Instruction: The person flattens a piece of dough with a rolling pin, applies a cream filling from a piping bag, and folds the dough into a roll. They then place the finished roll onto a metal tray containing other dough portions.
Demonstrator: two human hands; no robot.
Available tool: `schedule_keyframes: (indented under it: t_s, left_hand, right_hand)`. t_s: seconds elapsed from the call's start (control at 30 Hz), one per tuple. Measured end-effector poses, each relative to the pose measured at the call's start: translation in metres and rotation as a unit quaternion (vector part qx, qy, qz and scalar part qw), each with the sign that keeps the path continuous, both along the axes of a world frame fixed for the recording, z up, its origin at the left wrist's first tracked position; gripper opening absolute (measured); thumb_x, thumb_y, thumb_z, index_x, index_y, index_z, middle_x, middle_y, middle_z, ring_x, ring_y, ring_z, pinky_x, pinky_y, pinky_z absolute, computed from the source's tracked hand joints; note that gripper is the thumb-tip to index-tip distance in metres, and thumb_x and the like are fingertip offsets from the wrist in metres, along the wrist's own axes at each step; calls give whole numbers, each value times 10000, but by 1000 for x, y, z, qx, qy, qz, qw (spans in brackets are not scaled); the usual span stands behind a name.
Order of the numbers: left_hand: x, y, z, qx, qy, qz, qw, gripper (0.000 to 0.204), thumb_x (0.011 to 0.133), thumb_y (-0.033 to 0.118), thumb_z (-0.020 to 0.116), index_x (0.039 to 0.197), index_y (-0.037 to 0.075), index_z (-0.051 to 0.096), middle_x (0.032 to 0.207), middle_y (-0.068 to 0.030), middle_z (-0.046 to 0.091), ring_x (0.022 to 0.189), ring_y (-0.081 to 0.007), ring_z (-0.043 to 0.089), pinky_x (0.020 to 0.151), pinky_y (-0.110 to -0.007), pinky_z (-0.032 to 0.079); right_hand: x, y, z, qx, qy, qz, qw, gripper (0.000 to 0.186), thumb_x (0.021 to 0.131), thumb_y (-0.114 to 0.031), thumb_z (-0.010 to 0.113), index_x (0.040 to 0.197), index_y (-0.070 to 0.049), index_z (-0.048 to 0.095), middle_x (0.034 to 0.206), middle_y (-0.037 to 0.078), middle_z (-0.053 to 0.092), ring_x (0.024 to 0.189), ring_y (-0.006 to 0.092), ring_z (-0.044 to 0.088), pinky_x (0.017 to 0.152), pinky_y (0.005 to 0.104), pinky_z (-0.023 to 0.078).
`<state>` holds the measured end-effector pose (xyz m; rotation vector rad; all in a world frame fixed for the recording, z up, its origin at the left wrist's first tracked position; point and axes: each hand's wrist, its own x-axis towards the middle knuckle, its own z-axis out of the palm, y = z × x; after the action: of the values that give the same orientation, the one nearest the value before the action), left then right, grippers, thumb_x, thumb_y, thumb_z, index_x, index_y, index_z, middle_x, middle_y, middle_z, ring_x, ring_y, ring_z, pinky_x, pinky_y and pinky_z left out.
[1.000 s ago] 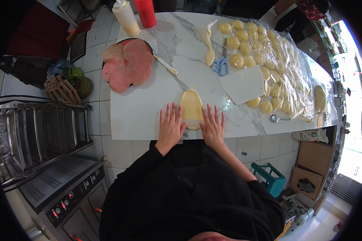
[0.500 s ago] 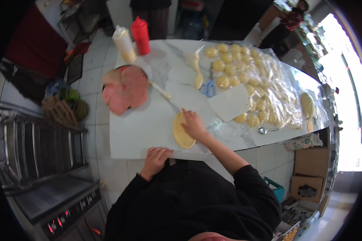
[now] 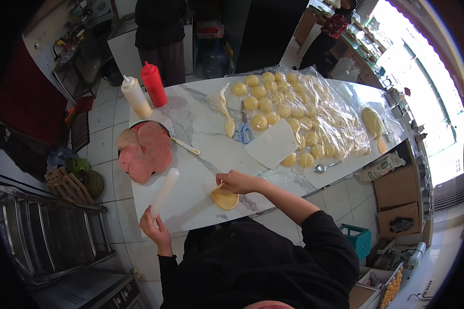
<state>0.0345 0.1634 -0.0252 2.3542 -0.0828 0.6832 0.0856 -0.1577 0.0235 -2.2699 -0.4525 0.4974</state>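
White, grey-veined table (image 3: 196, 157) carries the work. Clear plastic sheet (image 3: 340, 134) covers most of the dough balls (image 3: 259, 121); those plainly visible are round and unflattened, so the bulk appears outstanding. Pink round slices (image 3: 160, 156) lie overlapping at the table's left; none is seen on the worked dough. Pale sack (image 3: 380, 167) beneath the table's right end bears printing, not transcribed. Red bottle (image 3: 153, 85) and white bottle (image 3: 136, 97) show no readable label. Pale rolling pin (image 3: 165, 191) stands at the left hand (image 3: 156, 229), which touches its near end; firmness of grip cannot be told. Dough piece (image 3: 225, 200), judged already flattened, lies near the table's front edge, its far side pinched by the right hand (image 3: 235, 182).
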Motion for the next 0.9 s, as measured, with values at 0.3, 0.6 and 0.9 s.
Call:
schedule_keyframes:
  t_s: [0.3,0.6,0.9]
  left_hand:
    - [17,-5,0,-41,-15,0,999,348,828,66,566,1174,39,538,1102,-114,586,1026,-285,520,896,-387,351]
    - [31,-26,-1,-34,-2,-40,999,348,825,95,591,1169,59,555,1085,-111,596,991,-289,538,865,-380,371]
    - [39,-80,-1,76,58,-243,965,431,737,44,618,1161,97,566,1056,-62,599,994,-219,542,873,-366,358]
  right_hand:
    - [11,-22,90,98,56,69,991,199,852,-107,568,1026,-34,506,679,117,624,661,297,585,609,375,431]
    - [-66,-7,-27,-103,-234,67,964,504,866,-165,561,1339,-132,390,1248,91,538,1202,249,469,1052,443,288]
    - [-58,-15,-29,34,-318,-172,932,650,792,-300,663,1364,-191,373,1402,167,311,1317,366,265,1073,509,183]
